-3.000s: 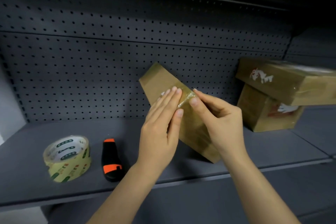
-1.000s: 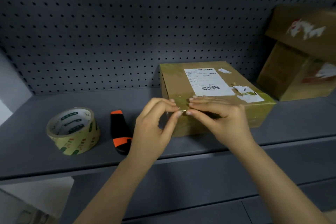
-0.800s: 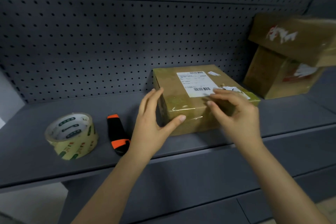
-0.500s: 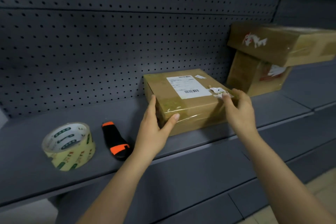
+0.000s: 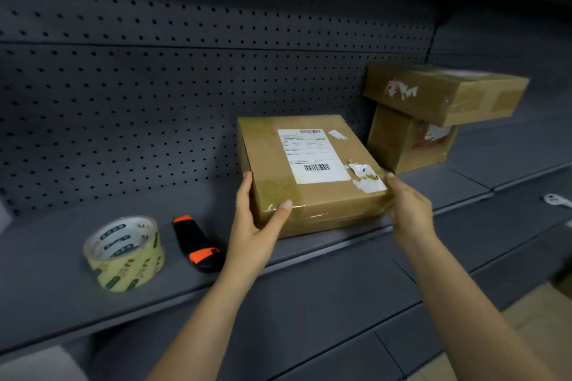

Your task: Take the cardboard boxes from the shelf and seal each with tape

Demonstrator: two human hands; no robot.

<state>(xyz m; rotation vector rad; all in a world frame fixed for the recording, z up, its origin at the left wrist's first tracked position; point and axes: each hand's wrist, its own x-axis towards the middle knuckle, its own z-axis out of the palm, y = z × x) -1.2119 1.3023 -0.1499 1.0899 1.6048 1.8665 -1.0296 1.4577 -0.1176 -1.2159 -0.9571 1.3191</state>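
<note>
Box [image 5: 269, 158] lies flat on shelf [image 5: 62, 257], between both grips. Left hand [image 5: 253, 226] clasps its near-left corner, thumb on the front face. Right hand [image 5: 408, 213] cups the near-right corner. Advised: squeeze evenly and lift level. Tape [image 5: 123, 252] sits left of the left grip.

A black utility knife [image 5: 197, 244] with orange bands lies flat at the near left. A dark grey pegboard [image 5: 154, 96] spans the far side. A small white fitting [image 5: 555, 199] sits at the right edge.
</note>
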